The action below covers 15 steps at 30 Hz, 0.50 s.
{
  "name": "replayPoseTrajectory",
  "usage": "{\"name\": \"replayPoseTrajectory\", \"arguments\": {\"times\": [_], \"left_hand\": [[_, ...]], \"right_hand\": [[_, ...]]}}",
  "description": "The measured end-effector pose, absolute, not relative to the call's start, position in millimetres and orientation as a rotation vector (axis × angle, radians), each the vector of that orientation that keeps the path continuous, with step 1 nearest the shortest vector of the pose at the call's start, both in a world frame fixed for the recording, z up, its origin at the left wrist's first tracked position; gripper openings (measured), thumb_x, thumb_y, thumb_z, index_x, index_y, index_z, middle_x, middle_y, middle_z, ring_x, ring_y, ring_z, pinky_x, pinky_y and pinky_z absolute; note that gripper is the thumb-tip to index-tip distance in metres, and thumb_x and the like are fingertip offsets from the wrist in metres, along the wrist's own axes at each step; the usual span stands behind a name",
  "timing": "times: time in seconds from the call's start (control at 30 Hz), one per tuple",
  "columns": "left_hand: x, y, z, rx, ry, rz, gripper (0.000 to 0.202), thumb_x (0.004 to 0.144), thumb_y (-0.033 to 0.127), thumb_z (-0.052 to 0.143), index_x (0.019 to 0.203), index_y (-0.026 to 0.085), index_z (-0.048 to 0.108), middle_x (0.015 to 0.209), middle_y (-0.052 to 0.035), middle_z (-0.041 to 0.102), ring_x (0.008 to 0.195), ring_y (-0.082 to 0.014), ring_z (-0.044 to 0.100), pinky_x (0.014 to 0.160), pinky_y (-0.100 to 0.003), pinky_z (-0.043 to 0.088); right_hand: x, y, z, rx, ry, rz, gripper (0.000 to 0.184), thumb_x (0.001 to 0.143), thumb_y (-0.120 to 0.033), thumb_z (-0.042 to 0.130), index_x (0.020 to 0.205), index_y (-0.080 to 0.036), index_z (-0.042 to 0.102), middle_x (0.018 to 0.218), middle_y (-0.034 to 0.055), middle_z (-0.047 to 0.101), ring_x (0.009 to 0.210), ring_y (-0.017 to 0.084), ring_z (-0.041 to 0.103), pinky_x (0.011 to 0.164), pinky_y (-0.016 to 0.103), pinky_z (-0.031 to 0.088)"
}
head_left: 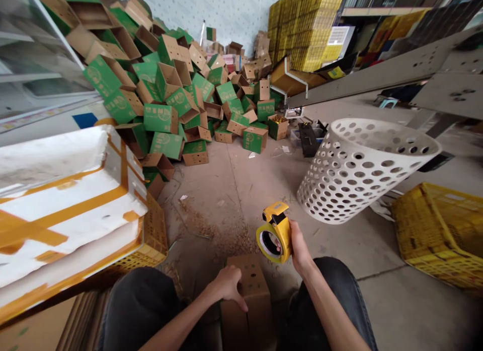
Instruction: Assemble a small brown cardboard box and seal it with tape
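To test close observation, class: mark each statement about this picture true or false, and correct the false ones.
1. The right hand holds a yellow tape dispenser. True.
2. The left hand rests on a cardboard box. True.
3. The white perforated basket stands upright on a shelf. False: it tilts on the floor.
4. The green-printed cartons are stacked in neat rows. False: they lie in a loose heap.

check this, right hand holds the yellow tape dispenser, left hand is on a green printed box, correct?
No: the head view shows the left hand on a plain brown cardboard box, not a green printed one. The right hand does hold the yellow tape dispenser.
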<state>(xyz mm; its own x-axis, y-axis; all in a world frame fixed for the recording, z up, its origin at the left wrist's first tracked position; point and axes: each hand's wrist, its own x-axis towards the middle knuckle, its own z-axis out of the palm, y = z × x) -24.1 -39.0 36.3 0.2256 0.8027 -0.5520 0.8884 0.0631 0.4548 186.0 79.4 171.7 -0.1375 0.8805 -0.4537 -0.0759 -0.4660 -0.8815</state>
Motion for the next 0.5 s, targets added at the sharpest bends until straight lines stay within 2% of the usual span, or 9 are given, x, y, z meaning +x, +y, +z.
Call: {"name": "replayPoseTrajectory", "arguments": {"times": [0.1,0.27,0.37,0.5], "left_hand": [[-26.6,-38.9,36.6,1.736,1.607,-0.125,0.083,0.050,0.073,0.094,0.111,0.019,0.080,0.122,-0.0157,0.076,0.117,-0.0386,0.070,0.101,-0.040,0.053],[-30.2,-37.2,43.4,1.783,1.596,-0.054,0.052,0.074,0.051,0.091,0.113,0.019,0.077,0.128,-0.0146,0.075,0.124,-0.0359,0.067,0.104,-0.040,0.050],[-32.0,-33.6,45.6,1.807,1.495,-0.012,0.053,0.073,0.047,0.091,0.116,0.020,0.074,0.132,-0.0129,0.073,0.125,-0.0346,0.066,0.104,-0.040,0.049],[-32.3,-31.6,39.6,1.817,1.350,0.020,0.064,0.066,0.054,0.092,0.118,0.022,0.074,0.134,-0.0117,0.071,0.125,-0.0359,0.066,0.105,-0.041,0.050]], "right_hand": [[184.8,78.6,173.1,-1.419,-0.903,1.709,0.048,0.097,-0.054,0.039,0.073,-0.020,0.062,0.050,0.0058,0.058,0.040,0.018,0.051,0.042,0.030,0.044],[184.4,78.0,174.2,-1.410,-0.915,1.711,0.048,0.097,-0.054,0.039,0.073,-0.020,0.062,0.051,0.0056,0.059,0.040,0.017,0.051,0.042,0.030,0.044],[184.4,77.9,173.6,-1.397,-0.938,1.714,0.048,0.097,-0.054,0.038,0.070,-0.021,0.060,0.051,0.0053,0.059,0.041,0.018,0.052,0.042,0.030,0.044],[185.7,79.2,169.1,-1.422,-0.954,1.715,0.051,0.096,-0.059,0.040,0.067,-0.021,0.059,0.052,0.0066,0.060,0.042,0.018,0.054,0.042,0.030,0.042]]}}
